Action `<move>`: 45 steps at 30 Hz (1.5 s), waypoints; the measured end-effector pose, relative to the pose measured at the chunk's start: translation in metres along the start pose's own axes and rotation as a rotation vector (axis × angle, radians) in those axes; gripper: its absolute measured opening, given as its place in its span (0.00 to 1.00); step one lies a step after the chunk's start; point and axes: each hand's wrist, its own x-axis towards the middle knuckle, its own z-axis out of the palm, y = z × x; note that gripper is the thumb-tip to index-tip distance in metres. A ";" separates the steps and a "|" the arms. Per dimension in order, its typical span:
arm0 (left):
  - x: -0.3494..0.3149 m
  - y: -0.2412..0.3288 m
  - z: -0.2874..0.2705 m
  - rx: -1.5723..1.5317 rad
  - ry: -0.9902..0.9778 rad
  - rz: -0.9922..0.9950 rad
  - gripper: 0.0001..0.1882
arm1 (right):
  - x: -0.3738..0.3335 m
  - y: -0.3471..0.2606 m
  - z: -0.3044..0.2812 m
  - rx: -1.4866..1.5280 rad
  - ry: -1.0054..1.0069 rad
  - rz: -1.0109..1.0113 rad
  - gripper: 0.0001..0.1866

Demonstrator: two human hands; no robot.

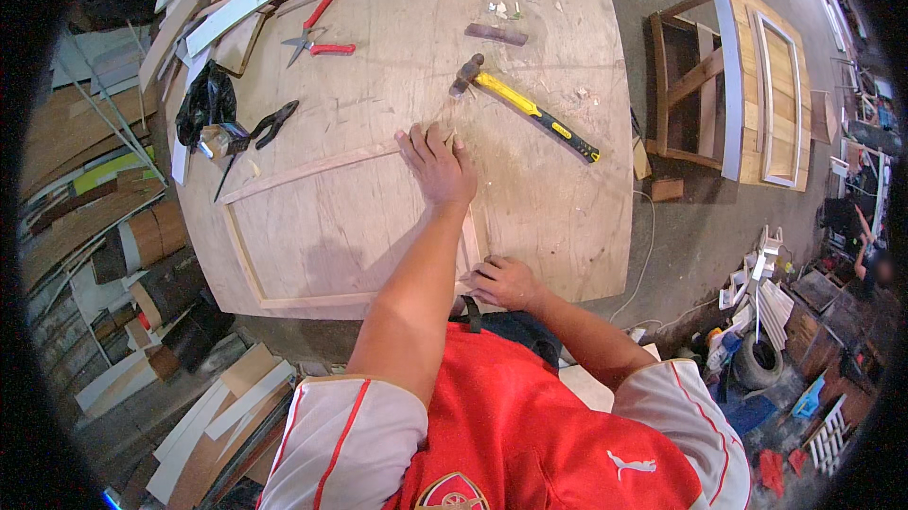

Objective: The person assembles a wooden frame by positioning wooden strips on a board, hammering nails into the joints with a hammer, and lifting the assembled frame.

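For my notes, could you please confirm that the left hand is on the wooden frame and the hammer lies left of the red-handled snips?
Not quite: in the head view, the hammer lies right of the red-handled snips; the left hand is on the wooden frame.

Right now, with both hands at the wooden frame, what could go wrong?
The frame may skew if the left hand, at its far right corner, and the right hand, at the near one, press unevenly. Bare hands might catch splinters. The snips lie open, so reaching carelessly across the table could nick someone.
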 end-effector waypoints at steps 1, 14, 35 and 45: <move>-0.001 0.000 0.000 0.010 -0.007 -0.011 0.28 | 0.000 0.002 0.000 0.006 -0.005 0.005 0.23; 0.010 -0.006 -0.002 0.069 0.048 -0.037 0.23 | 0.013 0.007 -0.007 0.114 -0.135 0.021 0.26; 0.010 0.008 -0.003 -0.075 -0.105 -0.154 0.30 | 0.008 0.009 -0.018 0.114 -0.248 0.153 0.23; 0.012 0.015 -0.011 0.076 -0.133 -0.179 0.41 | 0.010 0.014 -0.010 0.095 -0.091 0.044 0.23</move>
